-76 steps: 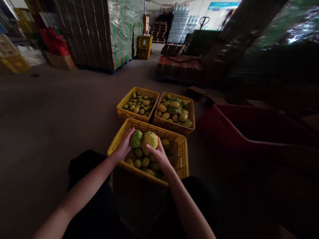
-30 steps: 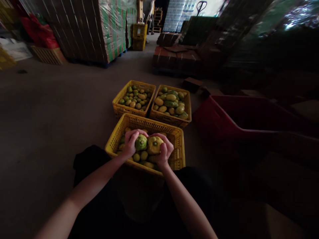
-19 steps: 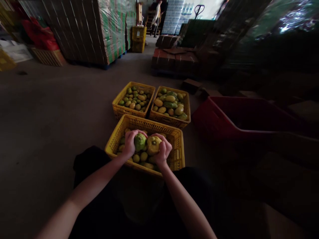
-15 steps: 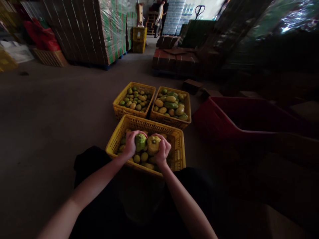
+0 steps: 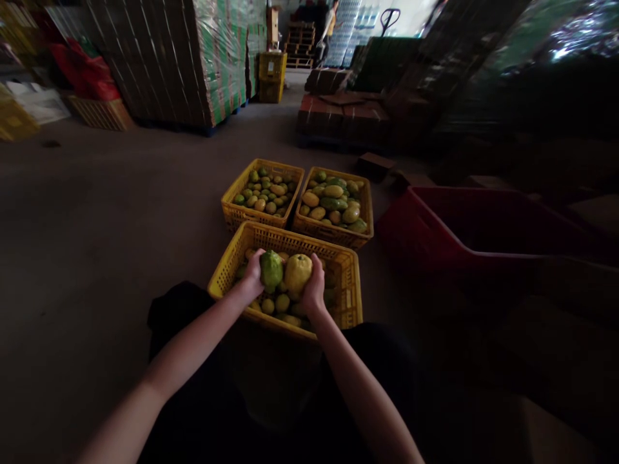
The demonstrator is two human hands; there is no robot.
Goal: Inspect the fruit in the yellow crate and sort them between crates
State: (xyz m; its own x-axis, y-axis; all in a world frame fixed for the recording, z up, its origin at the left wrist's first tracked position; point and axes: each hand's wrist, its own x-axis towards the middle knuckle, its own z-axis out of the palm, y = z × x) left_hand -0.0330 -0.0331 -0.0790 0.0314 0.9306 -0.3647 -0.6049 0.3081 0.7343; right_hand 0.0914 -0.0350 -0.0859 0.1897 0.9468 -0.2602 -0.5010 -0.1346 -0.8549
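My left hand is closed round the side of a green, bumpy, guava-like fruit. Beside it, my right hand grips a yellow, guava-like fruit from the right, with its ribbed end turned up. The two fruits are held close together above a yellow plastic crate that stands between my knees. Several smaller green and yellow fruits lie in this crate, partly hidden by my hands. Some of my fingers are out of sight behind the held fruits.
Two more yellow crates, left and right, stand just beyond, filled with green and yellow fruit. A large red bin is on the right. Wrapped box stacks and a person are farther back.
Both fruits have been turned in my hands and raised slightly; the yellow one's end now faces upward instead of toward me. The person in the background has moved right.
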